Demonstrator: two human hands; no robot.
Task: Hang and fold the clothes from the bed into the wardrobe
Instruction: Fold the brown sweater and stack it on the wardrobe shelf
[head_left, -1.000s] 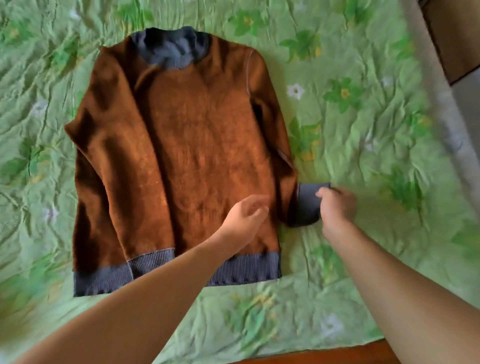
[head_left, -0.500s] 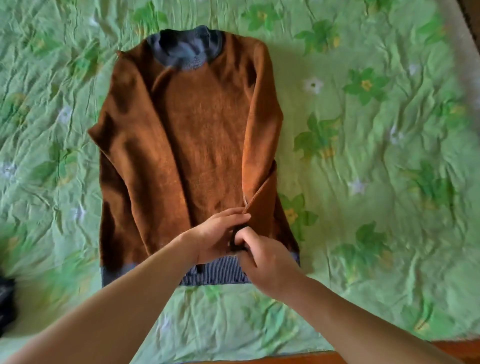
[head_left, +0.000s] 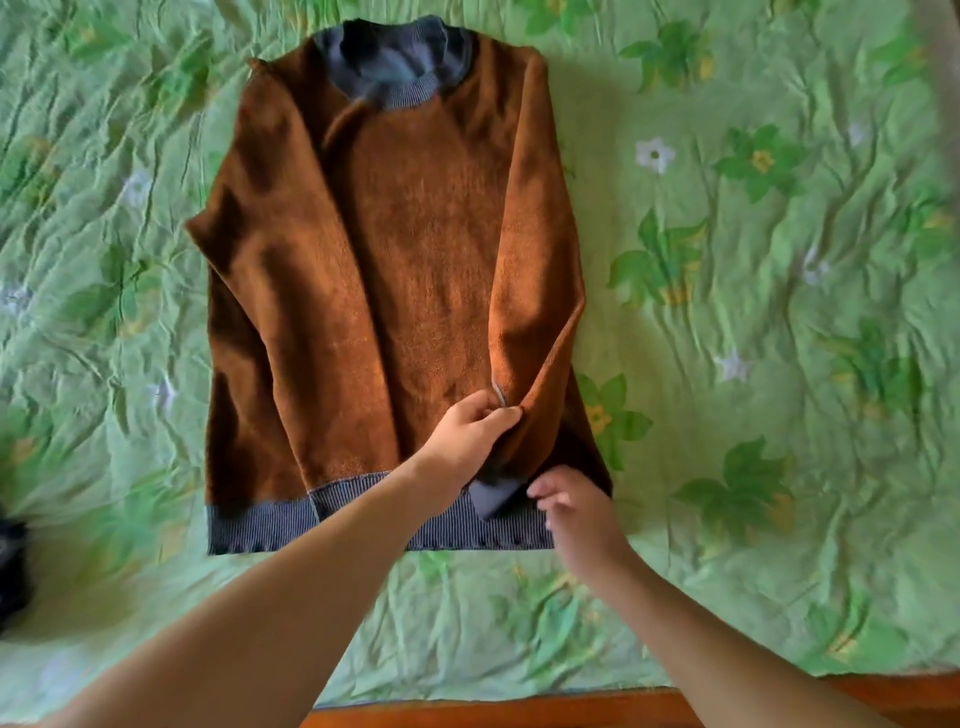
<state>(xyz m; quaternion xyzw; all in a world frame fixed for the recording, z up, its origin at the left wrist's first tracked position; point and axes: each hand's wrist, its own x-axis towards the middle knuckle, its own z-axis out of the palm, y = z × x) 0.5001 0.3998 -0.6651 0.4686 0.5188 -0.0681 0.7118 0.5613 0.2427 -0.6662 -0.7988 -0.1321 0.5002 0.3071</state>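
The fingers (head_left: 503, 414) of the left hand (head_left: 467, 439) are curled and, with the thumb, pinch a fold in one sleeve (head_left: 524, 291) of a brown sweater (head_left: 405, 270). That sleeve is doubled in over the body. Just below those fingers, the sleeve's grey cuff (head_left: 493, 498) lies on the ribbed grey hem (head_left: 260, 522). The right hand (head_left: 579, 514) hovers just right of the cuff with its fingers (head_left: 540, 491) loosely curled and holding nothing; I cannot tell whether the tips touch the cuff. The sweater lies flat on the bed's green flowered sheet (head_left: 779, 364), stretching away from both hands, with its grey collar (head_left: 395, 67) farthest off. Far left sits a dark blurred thing (head_left: 10, 566). The wooden bed edge (head_left: 493, 712) runs beneath the forearms.
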